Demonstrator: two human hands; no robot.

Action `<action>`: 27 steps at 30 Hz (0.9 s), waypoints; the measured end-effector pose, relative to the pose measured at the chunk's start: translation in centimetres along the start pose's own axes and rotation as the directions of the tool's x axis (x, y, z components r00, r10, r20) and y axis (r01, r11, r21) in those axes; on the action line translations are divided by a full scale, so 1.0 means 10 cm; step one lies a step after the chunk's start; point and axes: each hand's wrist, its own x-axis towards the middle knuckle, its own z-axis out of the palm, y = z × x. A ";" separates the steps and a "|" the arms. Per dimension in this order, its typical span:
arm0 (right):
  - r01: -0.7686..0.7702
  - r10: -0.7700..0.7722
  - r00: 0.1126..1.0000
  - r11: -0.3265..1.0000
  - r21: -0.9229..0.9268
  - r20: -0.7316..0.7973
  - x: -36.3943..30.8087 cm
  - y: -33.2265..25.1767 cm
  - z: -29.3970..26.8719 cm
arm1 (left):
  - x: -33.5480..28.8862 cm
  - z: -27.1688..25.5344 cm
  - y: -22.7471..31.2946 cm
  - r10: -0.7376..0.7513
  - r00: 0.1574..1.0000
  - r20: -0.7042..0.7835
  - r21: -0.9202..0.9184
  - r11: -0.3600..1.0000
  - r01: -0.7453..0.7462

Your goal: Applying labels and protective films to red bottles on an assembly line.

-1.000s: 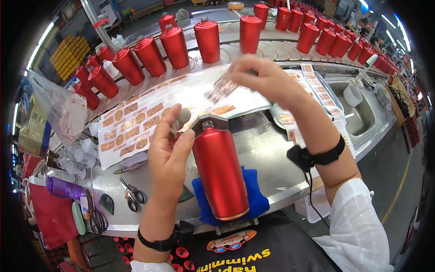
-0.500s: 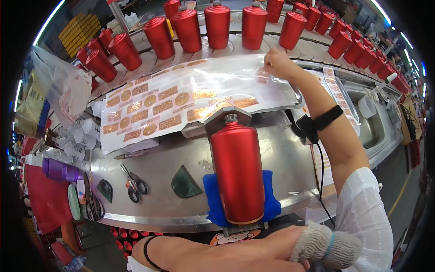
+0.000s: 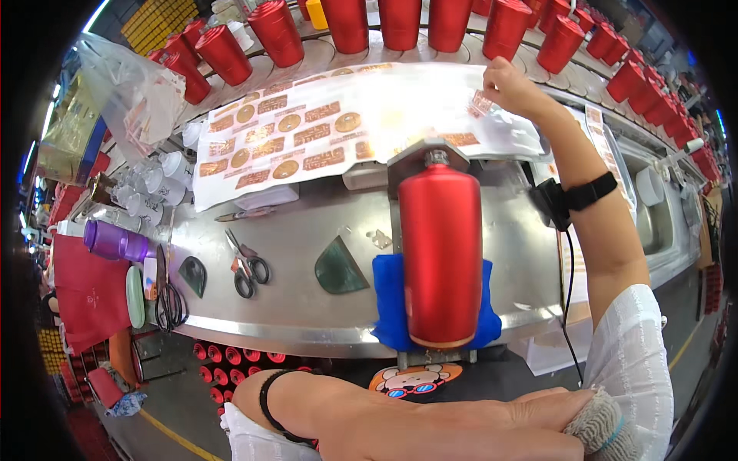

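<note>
My right hand (image 3: 513, 86) is closed, its fingertips pinching a small clear label (image 3: 481, 104) with red-gold print above the far right of a white label sheet (image 3: 430, 115). In the lower foreground my left hand (image 3: 492, 422) reaches across to the right. Its fingers are closed on a wad of grey ribbed knit cloth (image 3: 596, 422), partly cut off by the picture's edge. Between the hands a red bottle (image 3: 440, 253) lies on a blue cloth (image 3: 388, 300), its neck toward a grey metal bracket (image 3: 403, 165). Neither hand touches the bottle.
Red bottles (image 3: 277, 34) stand along a curved conveyor at the back. On the steel table (image 3: 307, 230) lie scissors (image 3: 247, 265), a dark green scraper (image 3: 338, 269) and a purple bottle (image 3: 115, 240). White cups (image 3: 163, 186) stand left; a sink (image 3: 653, 223) is right.
The whole scene has shifted right and up in view. My right hand has turned, and the label in its fingers shows more plainly. My left hand has moved right with the knit wad.
</note>
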 end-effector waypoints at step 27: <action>0.384 -0.140 0.898 0.712 0.587 -0.418 -1.76 -1.76 -1.32 | -0.17 -0.35 -0.08 0.333 0.860 -0.385 0.862 -0.202 0.464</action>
